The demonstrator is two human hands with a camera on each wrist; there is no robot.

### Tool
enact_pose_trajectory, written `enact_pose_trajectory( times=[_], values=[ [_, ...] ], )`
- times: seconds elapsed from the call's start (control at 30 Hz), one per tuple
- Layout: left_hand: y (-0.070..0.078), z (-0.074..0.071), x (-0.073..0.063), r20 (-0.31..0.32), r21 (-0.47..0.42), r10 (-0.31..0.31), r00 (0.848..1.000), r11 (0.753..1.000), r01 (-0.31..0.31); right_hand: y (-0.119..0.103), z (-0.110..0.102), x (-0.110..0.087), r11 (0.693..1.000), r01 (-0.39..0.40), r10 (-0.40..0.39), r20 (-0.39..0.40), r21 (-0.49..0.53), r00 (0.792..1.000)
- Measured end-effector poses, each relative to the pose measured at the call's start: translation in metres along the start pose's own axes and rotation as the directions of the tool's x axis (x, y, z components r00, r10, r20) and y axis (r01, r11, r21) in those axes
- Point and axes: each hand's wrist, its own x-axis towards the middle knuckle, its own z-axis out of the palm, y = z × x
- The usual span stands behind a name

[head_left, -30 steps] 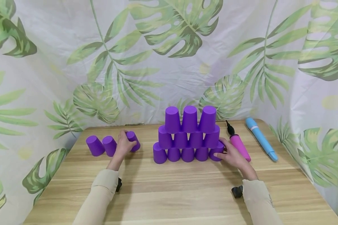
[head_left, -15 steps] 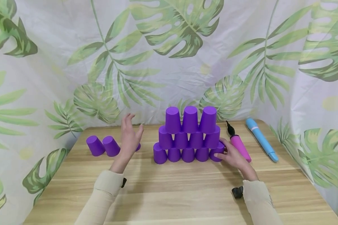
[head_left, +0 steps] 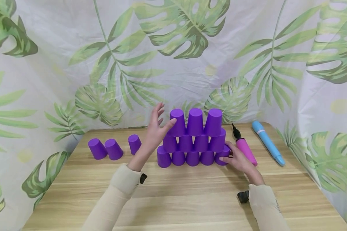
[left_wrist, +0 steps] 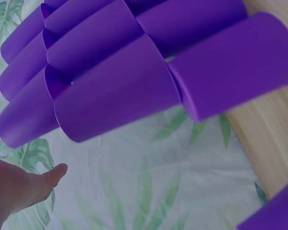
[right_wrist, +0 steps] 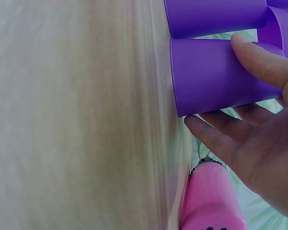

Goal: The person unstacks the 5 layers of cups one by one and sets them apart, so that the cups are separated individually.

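Upside-down purple cups form a stack of three tiers on the table, with three cups along the top. My right hand grips the bottom row's rightmost cup, thumb across its front and fingers along its outer side. My left hand is raised beside the stack's left end, its fingers extended. In the head view its thumb tip overlaps the top tier's left cup. The left wrist view shows the left thumb apart from the cups, with a gap between.
Three separate purple cups stand upside down at the left: an outer one, a middle one and a nearer one. Right of the stack lie a pink hand pump and a blue pump-like tube. A leaf-print cloth hangs behind the table.
My left hand has let go of the nearest loose cup, lifted and moved right to the stack's upper left. The right hand has stayed on its cup.
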Motion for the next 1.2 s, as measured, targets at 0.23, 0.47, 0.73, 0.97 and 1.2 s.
enact_pose_trajectory(
  times=[0.23, 0.47, 0.73, 0.97, 1.2],
  values=[
    [-0.002, 0.011, 0.006, 0.049, -0.017, -0.101, 0.994, 0.995, 0.102, -0.001, 0.003, -0.001, 1.000, 0.011, -0.011, 0.006, 0.000, 1.000],
    [-0.003, 0.013, 0.010, 0.057, -0.001, -0.162, 0.985, 0.987, 0.163, -0.002, 0.003, 0.001, 1.000, -0.001, 0.001, 0.001, 0.015, 1.000],
    [-0.002, 0.014, 0.011, 0.047, -0.002, -0.132, 0.990, 0.991, 0.133, -0.003, 0.001, 0.002, 1.000, 0.009, -0.009, 0.001, 0.016, 1.000],
    [-0.002, 0.012, 0.007, 0.008, -0.010, -0.094, 0.996, 0.995, 0.094, -0.001, 0.001, 0.002, 1.000, 0.014, -0.014, 0.004, 0.008, 1.000],
    [0.001, 0.010, 0.001, -0.029, -0.043, -0.080, 0.996, 0.996, 0.079, 0.000, 0.000, 0.001, 1.000, 0.006, -0.006, 0.000, 0.015, 1.000]
  ],
)
